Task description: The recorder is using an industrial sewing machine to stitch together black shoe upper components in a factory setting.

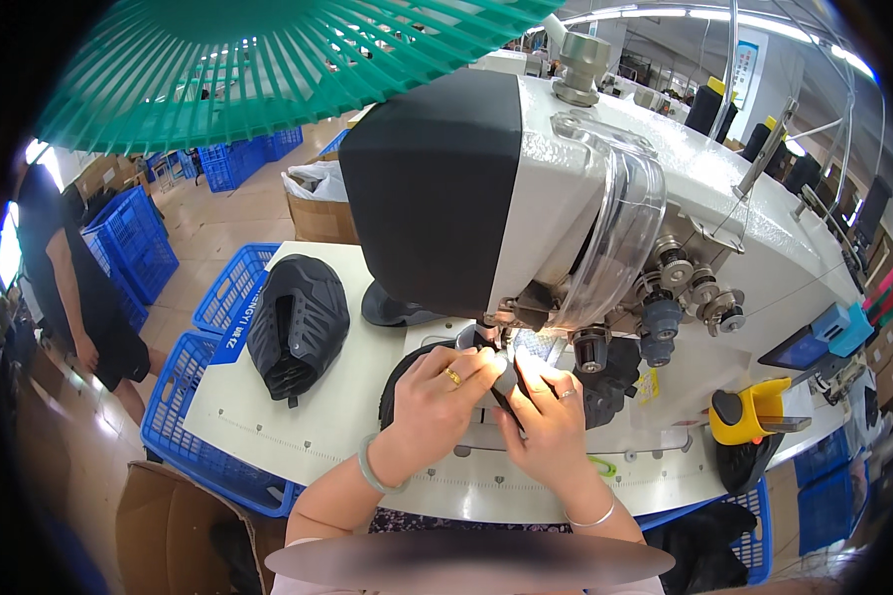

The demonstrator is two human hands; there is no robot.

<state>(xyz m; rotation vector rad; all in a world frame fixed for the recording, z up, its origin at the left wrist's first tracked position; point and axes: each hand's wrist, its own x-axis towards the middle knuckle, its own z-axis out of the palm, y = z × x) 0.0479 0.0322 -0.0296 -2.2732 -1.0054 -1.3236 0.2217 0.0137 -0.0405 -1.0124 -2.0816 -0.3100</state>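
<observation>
Under the head of a white sewing machine with a black front cover, both my hands work a black shoe upper. My left hand, with a gold ring and a pale bangle, has its fingers bent and pressed on the upper's left side, close to the needle. On the other side, my right hand pinches the edge of the same piece between thumb and fingers. Lamp light falls at the needle. My fingers and the machine head hide much of the upper. More black uppers lie on the white table to the left.
A green fan guard hangs overhead at the upper left. Blue crates stand beside the table's left edge, with a cardboard box below. At the right are a yellow holder and thread spools. A person stands far left.
</observation>
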